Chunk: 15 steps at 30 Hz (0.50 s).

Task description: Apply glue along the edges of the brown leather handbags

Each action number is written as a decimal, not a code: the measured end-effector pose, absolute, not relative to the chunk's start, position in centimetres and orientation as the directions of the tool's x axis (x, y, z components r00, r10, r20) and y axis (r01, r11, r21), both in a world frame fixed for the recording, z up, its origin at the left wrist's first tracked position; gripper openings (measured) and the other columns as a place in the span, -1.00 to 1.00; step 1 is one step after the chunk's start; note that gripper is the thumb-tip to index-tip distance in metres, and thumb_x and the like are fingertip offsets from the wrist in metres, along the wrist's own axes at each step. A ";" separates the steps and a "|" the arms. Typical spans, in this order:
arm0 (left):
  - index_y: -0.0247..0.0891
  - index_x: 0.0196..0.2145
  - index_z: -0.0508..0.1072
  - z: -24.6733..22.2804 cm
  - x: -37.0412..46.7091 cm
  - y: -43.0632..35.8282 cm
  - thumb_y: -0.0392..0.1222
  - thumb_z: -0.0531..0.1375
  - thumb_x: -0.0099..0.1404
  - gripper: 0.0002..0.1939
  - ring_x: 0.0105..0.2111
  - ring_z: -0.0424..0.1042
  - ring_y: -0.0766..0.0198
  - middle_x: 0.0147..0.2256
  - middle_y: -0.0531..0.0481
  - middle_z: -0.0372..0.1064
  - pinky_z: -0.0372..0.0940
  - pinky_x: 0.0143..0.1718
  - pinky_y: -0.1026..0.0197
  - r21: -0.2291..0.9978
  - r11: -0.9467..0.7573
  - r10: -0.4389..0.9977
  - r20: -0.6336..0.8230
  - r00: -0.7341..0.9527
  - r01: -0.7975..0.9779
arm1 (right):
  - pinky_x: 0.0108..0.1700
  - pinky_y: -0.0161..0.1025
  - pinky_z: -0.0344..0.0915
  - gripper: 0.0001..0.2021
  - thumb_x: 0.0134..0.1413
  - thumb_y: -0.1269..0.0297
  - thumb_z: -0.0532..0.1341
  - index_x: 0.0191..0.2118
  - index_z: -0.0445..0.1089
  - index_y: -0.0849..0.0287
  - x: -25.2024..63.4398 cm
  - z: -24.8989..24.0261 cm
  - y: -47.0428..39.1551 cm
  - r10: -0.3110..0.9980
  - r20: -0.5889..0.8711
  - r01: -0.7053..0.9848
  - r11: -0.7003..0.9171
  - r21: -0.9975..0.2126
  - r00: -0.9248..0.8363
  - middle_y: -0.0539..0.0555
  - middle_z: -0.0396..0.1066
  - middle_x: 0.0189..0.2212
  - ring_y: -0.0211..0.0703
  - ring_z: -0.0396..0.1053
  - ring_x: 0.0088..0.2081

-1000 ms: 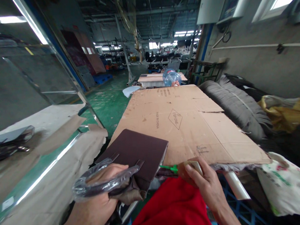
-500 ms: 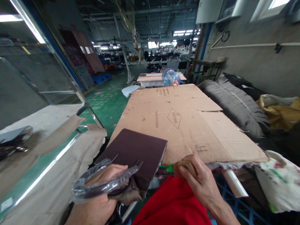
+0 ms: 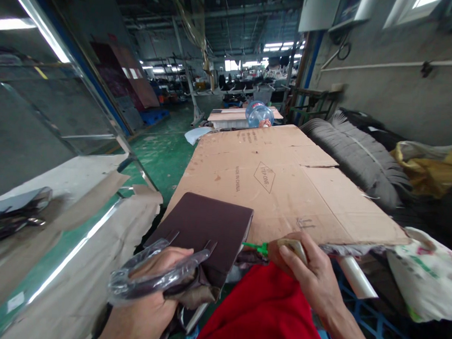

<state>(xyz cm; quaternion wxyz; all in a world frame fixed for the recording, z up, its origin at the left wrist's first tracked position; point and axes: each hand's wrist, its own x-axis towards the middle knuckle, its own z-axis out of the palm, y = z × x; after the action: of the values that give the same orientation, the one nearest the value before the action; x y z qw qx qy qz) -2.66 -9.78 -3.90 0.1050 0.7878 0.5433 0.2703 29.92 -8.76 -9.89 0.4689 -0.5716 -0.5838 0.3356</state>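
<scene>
A dark brown handbag [image 3: 205, 218] lies tilted over the near edge of the cardboard, its handle [image 3: 161, 279] wrapped in clear plastic. My left hand [image 3: 153, 296] reaches through the handle loop, closed on the bag's underside; some fingers are hidden behind it. My right hand [image 3: 300, 260] is wrapped around a tan-handled tool [image 3: 293, 248], just right of the bag. A thin bright green part [image 3: 260, 248] sticks out of that fist toward the bag's right edge. What kind of tool it is, I cannot make out.
Printed cardboard [image 3: 226, 164] covers the table ahead, with a blue water jug [image 3: 260, 115] beyond it. A paper-covered metal rack [image 3: 95, 244] stands at left. Grey bundles [image 3: 357, 150] and a white sack [image 3: 427, 278] lie at right, near a white roll [image 3: 358, 277].
My right hand has shifted right, away from the bag, with the tan-handled tool, and more of the green part shows. My left hand and the handbag have hardly moved.
</scene>
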 end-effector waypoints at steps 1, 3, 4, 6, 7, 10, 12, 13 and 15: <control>-0.02 -0.06 0.54 -4.0 -2.7 -9.8 -0.36 0.14 0.17 -0.58 -0.07 0.59 0.08 -0.10 0.06 0.60 0.49 0.03 0.09 0.463 -0.383 0.916 0.303 0.263 0.799 | -0.32 -0.21 0.22 -0.74 0.34 0.02 0.19 -0.26 0.39 0.11 29.9 -9.8 -8.8 0.981 0.170 0.357 0.127 -0.925 0.092 -0.04 0.41 -0.42 -0.13 0.32 -0.39; -0.01 -0.04 0.54 -4.1 -2.7 -9.9 -0.33 0.16 0.21 -0.61 -0.06 0.58 0.07 -0.09 0.05 0.60 0.49 0.02 0.09 0.470 -0.371 0.923 0.282 0.261 0.801 | -0.30 -0.21 0.22 -0.74 0.35 0.03 0.19 -0.26 0.39 0.11 29.8 -9.7 -9.0 0.986 0.160 0.353 0.133 -0.926 0.048 -0.04 0.41 -0.41 -0.13 0.33 -0.37; -0.01 -0.04 0.54 -4.1 -2.8 -9.9 -0.32 0.17 0.22 -0.62 -0.06 0.58 0.06 -0.08 0.05 0.60 0.49 0.02 0.08 0.471 -0.365 0.926 0.275 0.259 0.803 | -0.29 -0.21 0.22 -0.74 0.36 0.03 0.19 -0.26 0.39 0.11 29.8 -9.6 -9.1 0.990 0.142 0.336 0.131 -0.933 0.007 -0.03 0.41 -0.40 -0.13 0.33 -0.36; 0.00 -0.02 0.53 -4.2 -2.8 -9.9 -0.30 0.18 0.23 -0.61 -0.04 0.57 0.05 -0.06 0.04 0.59 0.47 0.04 0.06 0.468 -0.363 0.927 0.270 0.261 0.806 | -0.28 -0.21 0.23 -0.74 0.38 0.04 0.17 -0.25 0.39 0.11 29.7 -9.6 -9.3 0.991 0.116 0.298 0.130 -0.946 -0.064 -0.03 0.42 -0.38 -0.13 0.34 -0.34; 0.00 -0.01 0.53 -4.2 -2.8 -9.9 -0.31 0.17 0.23 -0.60 -0.03 0.56 0.04 -0.05 0.05 0.58 0.46 0.06 0.05 0.464 -0.364 0.926 0.271 0.262 0.807 | -0.27 -0.21 0.23 -0.75 0.38 0.05 0.17 -0.24 0.39 0.11 29.6 -9.7 -9.4 0.990 0.125 0.298 0.140 -0.944 -0.069 -0.02 0.42 -0.37 -0.13 0.34 -0.34; 0.02 0.00 0.52 -4.2 -2.8 -9.9 -0.36 0.14 0.21 -0.55 0.00 0.55 0.04 -0.04 0.07 0.57 0.44 0.11 0.00 0.454 -0.365 0.925 0.279 0.259 0.813 | -0.26 -0.21 0.23 -0.77 0.38 0.07 0.18 -0.22 0.39 0.12 29.4 -9.8 -9.6 0.983 0.186 0.347 0.173 -0.922 0.002 -0.01 0.42 -0.35 -0.13 0.34 -0.32; 0.00 -0.02 0.53 -4.0 -2.6 -9.8 -0.36 0.14 0.19 -0.55 -0.02 0.56 0.04 -0.05 0.06 0.58 0.45 0.11 -0.02 0.446 -0.368 0.922 0.290 0.257 0.816 | -0.27 -0.22 0.23 -0.76 0.39 0.07 0.18 -0.22 0.40 0.11 29.2 -9.8 -9.7 0.986 0.165 0.308 0.166 -0.937 -0.030 -0.02 0.42 -0.36 -0.14 0.33 -0.33; -0.02 -0.03 0.54 -3.8 -2.5 -9.7 -0.36 0.14 0.18 -0.56 -0.03 0.56 0.04 -0.07 0.05 0.58 0.47 0.09 -0.03 0.442 -0.371 0.920 0.294 0.259 0.817 | -0.28 -0.22 0.23 -0.76 0.41 0.07 0.17 -0.23 0.40 0.11 29.1 -9.8 -9.9 0.987 0.140 0.272 0.155 -0.950 -0.074 -0.02 0.42 -0.37 -0.14 0.33 -0.34; -0.05 -0.07 0.56 -3.3 -2.2 -9.7 -0.35 0.14 0.17 -0.59 -0.06 0.58 0.04 -0.10 0.04 0.60 0.49 0.06 -0.02 0.439 -0.363 0.923 0.292 0.251 0.822 | -0.26 -0.22 0.25 -0.78 0.43 0.09 0.16 -0.21 0.41 0.10 29.0 -9.7 -10.1 0.983 0.147 0.263 0.171 -0.950 -0.107 -0.02 0.43 -0.35 -0.14 0.35 -0.33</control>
<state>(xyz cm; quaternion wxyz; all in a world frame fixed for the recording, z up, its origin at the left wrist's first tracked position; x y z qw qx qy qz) -2.17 -9.66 -3.35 0.0986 0.7848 0.5557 0.2560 29.02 -10.09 -9.66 0.4436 -0.4996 -0.6234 0.4061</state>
